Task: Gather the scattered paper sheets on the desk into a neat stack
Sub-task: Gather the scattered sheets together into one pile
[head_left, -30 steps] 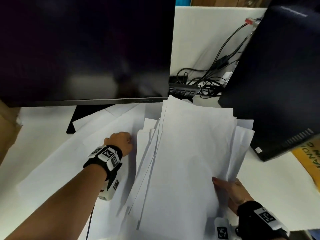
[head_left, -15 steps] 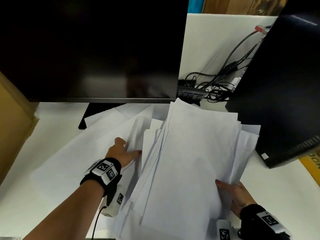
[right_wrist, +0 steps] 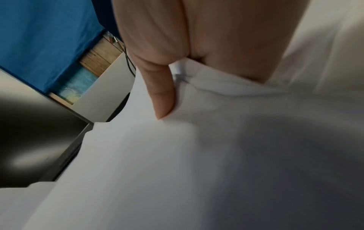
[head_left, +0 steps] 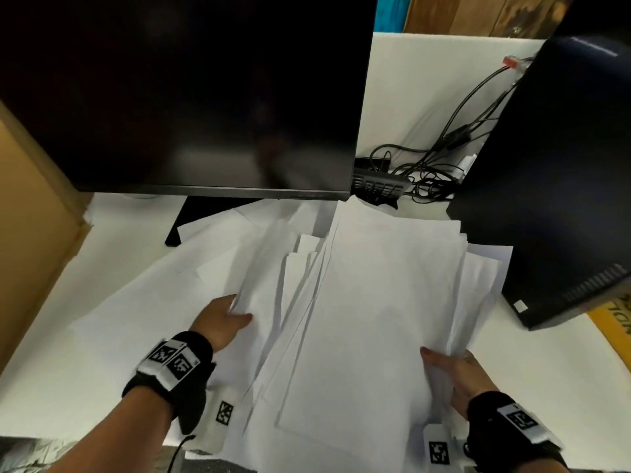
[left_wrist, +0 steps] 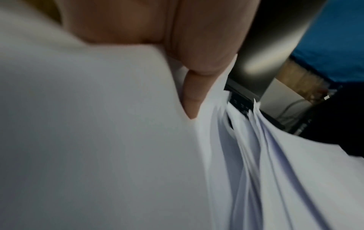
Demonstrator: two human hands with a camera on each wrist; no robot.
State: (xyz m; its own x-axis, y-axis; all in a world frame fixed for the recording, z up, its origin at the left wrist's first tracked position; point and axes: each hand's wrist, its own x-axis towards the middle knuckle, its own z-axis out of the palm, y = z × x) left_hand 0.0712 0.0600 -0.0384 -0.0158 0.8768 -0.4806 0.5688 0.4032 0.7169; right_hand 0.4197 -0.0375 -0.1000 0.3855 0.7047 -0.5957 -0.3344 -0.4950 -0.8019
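**Two hands on a fanned pile of paper, hemmed in behind and to the right**

Two dark masses bound the working room. A big monitor (head_left: pixel 177 93) overhangs the far edge of the white tabletop (head_left: pixel 61 336), its stand (head_left: pixel 191 216) partly covered by loose sheets (head_left: pixel 191 288). A black computer case (head_left: pixel 553 186) leans in at the right, close to the pile's right corner. A cardboard panel (head_left: pixel 30 213) closes the left side; between it and the paper lies bare tabletop. More bare surface shows to the right of the pile.

Filling the middle, the paper stack (head_left: pixel 372 319) is uneven, its sheets fanned at the left and far edges and its far corner reaching the power strip (head_left: pixel 379 189) and tangled cables (head_left: pixel 444 158).

At the stack's right near edge, the right hand (head_left: pixel 454 377) grips it, thumb on top and fingers (right_wrist: pixel 161 93) underneath. On the other side, the left hand (head_left: pixel 218 322) pinches the raised edge of a loose sheet just beside the stack, thumb above, fingers (left_wrist: pixel 191 99) tucked below.
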